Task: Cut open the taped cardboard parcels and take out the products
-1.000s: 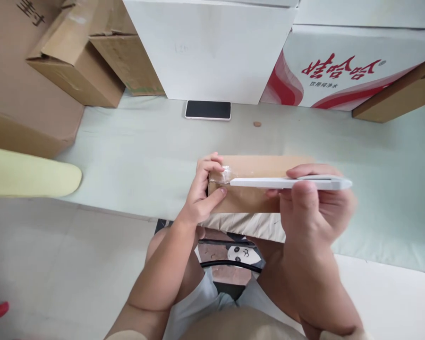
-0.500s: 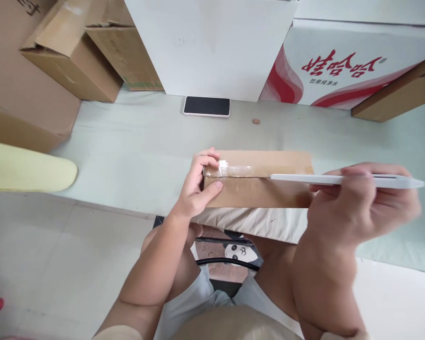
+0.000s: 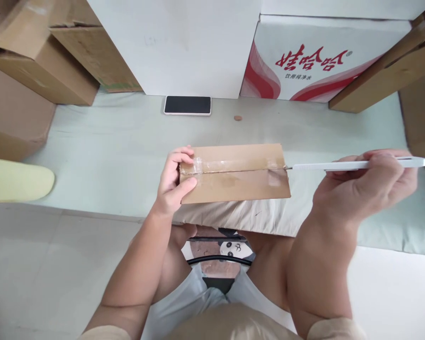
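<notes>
A small brown cardboard box (image 3: 235, 186) rests at the near edge of the covered surface, clear tape along its lengthwise seam. My left hand (image 3: 173, 182) grips its left end, fingers over the top and thumb on the near flap. In my right hand (image 3: 366, 189) is a slim white box cutter (image 3: 329, 166), held level with its thin tip pointing left. That tip is at the right end of the seam; whether it touches the cardboard I cannot tell. The tape appears split along the seam.
A phone (image 3: 187, 105) and a small brown piece (image 3: 238, 118) lie beyond the box. Behind them stand a white carton (image 3: 184, 52), a red-and-white carton (image 3: 304, 61) and several brown boxes (image 3: 74, 61). A yellow rounded object (image 3: 17, 179) is at left.
The box cutter has moved right along the seam, from mid-box to the right end, with my right hand. My left hand still holds the box, and the whole view has shifted somewhat.
</notes>
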Tool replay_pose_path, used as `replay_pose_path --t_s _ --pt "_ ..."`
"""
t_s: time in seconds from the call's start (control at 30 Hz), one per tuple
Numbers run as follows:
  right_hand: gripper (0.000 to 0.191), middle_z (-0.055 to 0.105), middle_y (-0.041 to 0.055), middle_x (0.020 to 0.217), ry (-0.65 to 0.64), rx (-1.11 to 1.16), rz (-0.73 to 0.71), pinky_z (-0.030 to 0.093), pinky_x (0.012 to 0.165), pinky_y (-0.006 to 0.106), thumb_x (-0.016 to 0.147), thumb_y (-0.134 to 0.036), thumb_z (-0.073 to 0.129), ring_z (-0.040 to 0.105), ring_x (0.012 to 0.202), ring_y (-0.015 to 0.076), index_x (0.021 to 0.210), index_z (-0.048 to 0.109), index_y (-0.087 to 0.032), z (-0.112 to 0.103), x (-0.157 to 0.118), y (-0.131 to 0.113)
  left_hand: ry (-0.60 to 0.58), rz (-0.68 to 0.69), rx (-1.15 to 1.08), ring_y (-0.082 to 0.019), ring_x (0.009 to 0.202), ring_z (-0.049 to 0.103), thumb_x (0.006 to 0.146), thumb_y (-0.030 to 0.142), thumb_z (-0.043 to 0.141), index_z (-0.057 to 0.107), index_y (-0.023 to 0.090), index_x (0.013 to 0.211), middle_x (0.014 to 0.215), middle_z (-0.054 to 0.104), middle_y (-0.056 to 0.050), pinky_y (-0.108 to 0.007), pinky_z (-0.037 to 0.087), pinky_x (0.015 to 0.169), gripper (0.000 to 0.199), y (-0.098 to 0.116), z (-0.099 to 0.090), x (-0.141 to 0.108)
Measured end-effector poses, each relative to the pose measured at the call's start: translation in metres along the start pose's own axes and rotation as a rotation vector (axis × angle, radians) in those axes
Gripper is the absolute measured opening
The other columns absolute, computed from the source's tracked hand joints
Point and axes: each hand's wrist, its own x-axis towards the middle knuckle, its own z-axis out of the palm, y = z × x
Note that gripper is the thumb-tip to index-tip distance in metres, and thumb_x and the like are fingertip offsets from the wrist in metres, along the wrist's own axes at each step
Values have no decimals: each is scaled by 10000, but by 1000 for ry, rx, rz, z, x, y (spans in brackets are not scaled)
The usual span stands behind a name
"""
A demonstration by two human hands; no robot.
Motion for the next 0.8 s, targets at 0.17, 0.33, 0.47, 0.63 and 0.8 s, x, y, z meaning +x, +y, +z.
replay_pose_path --t_s 0.17,0.33,0.47,0.63,0.8 --pt "80 357 -90 613 5 -20 -26 255 328 154 656 -208 576 353 406 25 643 497 -196 -3 5 0 25 -34 -22 -360 1342 536 813 479 738 622 301 1095 1269 592 -74 -607 433 1173 353 -2 1 2" --pt "96 347 -83 646 13 34 24 279 350 165 706 -243 554 356 416 28 655 486 -199 -3 3 2 61 -20 -50 -347 1310 537 786 443 736 635 305 1083 1258 584 -64 -617 420 1186 343 -5 4 2" --pt "123 345 -73 688 54 60 -55 289 360 176 689 -270 559 352 411 14 649 460 -210 0 0 2 75 3 -36 -347 1281 548 777 449 726 634 304 1065 1226 584 -66 -620 437 1174 335 -7 5 3" --pt "133 260 -66 677 110 47 -88 226 371 181 713 -309 509 272 429 23 664 417 -225 7 -7 -1 88 6 -7 -349 1246 566 774 482 719 627 302 1037 1204 586 -70 -607 470 1135 331 -6 6 4" --pt "203 182 -42 746 120 -75 -96 187 406 162 867 -337 378 192 482 31 720 297 -223 7 -7 -5 70 16 22 -354 1270 562 797 484 705 622 296 1050 1206 594 -72 -601 455 1145 326 -3 5 2"
